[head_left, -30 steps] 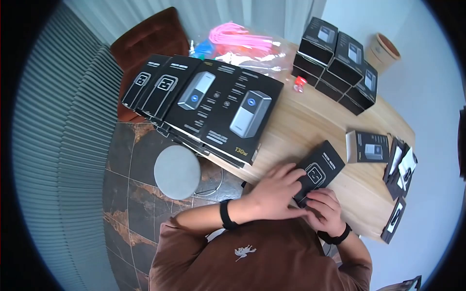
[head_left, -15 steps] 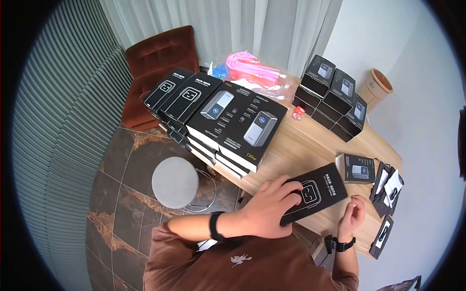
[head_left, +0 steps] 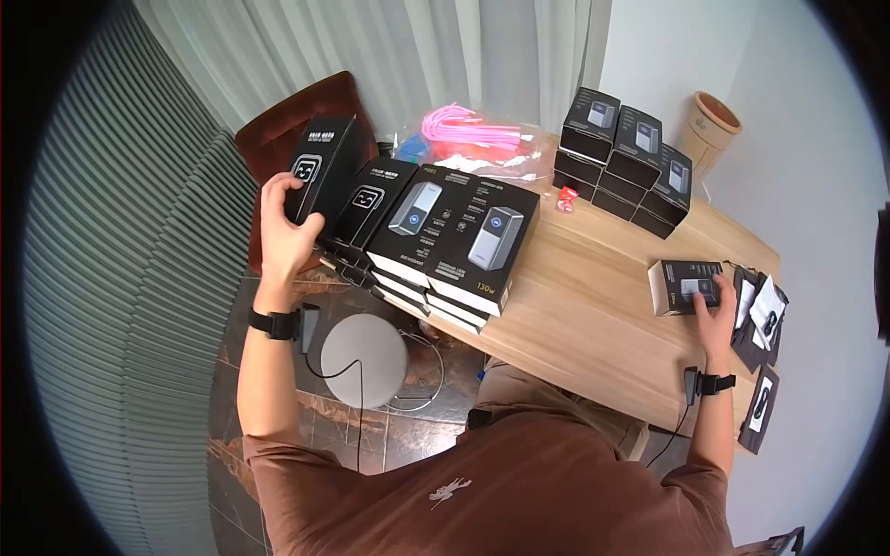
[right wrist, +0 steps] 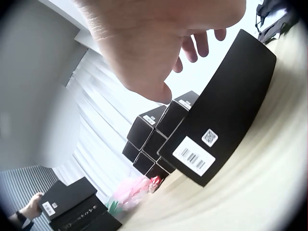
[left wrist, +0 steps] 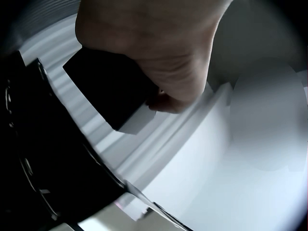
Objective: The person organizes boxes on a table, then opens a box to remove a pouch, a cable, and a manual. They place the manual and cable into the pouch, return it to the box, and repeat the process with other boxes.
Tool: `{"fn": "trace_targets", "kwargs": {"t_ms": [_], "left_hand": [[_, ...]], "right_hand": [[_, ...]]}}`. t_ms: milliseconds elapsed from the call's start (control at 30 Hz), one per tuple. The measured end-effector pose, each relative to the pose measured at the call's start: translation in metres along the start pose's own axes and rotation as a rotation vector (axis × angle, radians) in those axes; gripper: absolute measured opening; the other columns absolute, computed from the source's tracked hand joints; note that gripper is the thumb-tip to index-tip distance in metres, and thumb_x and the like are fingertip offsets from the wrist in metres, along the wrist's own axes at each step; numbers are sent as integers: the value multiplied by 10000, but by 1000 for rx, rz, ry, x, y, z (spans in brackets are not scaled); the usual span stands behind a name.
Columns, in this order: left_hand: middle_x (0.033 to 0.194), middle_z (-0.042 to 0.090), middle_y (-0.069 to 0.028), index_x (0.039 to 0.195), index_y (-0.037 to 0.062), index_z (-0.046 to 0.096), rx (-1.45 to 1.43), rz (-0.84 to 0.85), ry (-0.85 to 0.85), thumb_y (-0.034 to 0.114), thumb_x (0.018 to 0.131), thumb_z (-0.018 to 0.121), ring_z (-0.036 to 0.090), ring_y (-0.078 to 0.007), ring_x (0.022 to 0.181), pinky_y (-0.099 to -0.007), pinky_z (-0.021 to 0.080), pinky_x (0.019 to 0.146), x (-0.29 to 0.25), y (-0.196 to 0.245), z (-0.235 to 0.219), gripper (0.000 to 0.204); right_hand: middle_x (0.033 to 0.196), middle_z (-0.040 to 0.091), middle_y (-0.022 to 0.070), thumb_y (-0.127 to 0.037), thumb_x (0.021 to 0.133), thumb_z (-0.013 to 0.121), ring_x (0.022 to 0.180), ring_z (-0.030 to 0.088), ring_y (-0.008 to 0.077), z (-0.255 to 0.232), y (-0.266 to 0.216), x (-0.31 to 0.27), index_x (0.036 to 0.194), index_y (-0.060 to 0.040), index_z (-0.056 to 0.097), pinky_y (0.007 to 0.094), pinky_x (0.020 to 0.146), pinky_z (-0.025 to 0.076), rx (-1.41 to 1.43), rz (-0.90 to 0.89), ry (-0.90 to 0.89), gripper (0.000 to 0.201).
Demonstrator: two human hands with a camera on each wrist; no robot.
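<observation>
My left hand (head_left: 286,232) grips a tall black box (head_left: 326,176) printed with a white smiling-face outline, fingers and thumb at its near end. It sits over the left end of the stack of black boxes (head_left: 468,227). In the left wrist view the held black box (left wrist: 108,86) shows a plain dark side and a pale end. My right hand (head_left: 716,320) reaches over a smaller black box (head_left: 677,285) with a charger picture, lying on the table's right side. From the right wrist, its fingers (right wrist: 188,49) appear spread above that small box (right wrist: 226,103), which carries a barcode label.
Several small black boxes (head_left: 623,153) are piled at the back right, near a clay pot (head_left: 712,130). A clear bag of pink strands (head_left: 473,134) and a red packet (head_left: 566,199) lie nearby. Opened packaging with cables (head_left: 762,315) lies right. A round stool (head_left: 364,361) stands below.
My left hand has carried the smiling-face box from the table's front to the left end of the stack. My right hand has moved from the front edge to the small box.
</observation>
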State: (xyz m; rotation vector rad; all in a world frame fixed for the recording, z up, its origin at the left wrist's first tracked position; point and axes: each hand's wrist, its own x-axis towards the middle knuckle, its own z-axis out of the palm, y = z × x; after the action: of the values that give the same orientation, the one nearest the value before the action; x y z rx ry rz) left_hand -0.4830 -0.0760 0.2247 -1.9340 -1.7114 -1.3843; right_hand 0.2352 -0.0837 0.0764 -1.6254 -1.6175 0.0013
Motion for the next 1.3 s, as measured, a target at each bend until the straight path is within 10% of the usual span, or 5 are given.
{"fn": "trace_targets", "kwargs": {"t_ms": [367,667,833,1300], "left_hand": [[1326,607,-126,1126,52,592,44,-60,-212,111,679,686,545,-362,1274,-432,407,1128,16,-37,1,460],[1346,602,-115,1206,64,599,213,-165,-205,163,700,691,540,-363,1279,-454,429,1117,13,-26,-5,524],[1354,603,-103,1214,66,611,211,-151,-190,169,711,684,539,-363,1287,-452,428,1123,10,-39,-7,520],[1514,521,-181,1235,51,633,167,36,45,172,827,787,453,-382,1412,-460,357,1176,6,-10,-12,452]], "right_hand": [[1499,550,261,-205,942,751,1413,527,357,1,66,22,1429,41,554,385,1188,390,-137,230,-68,580],[1187,712,161,-153,949,758,1077,668,191,3,81,32,1431,76,549,301,948,513,171,574,-90,573],[1202,728,69,-34,1054,526,1044,681,148,-10,115,36,1355,38,632,286,976,511,652,600,-41,327],[1216,721,80,-93,1009,670,1094,676,151,7,-179,134,1339,18,653,305,974,547,1156,395,-406,348]]}}
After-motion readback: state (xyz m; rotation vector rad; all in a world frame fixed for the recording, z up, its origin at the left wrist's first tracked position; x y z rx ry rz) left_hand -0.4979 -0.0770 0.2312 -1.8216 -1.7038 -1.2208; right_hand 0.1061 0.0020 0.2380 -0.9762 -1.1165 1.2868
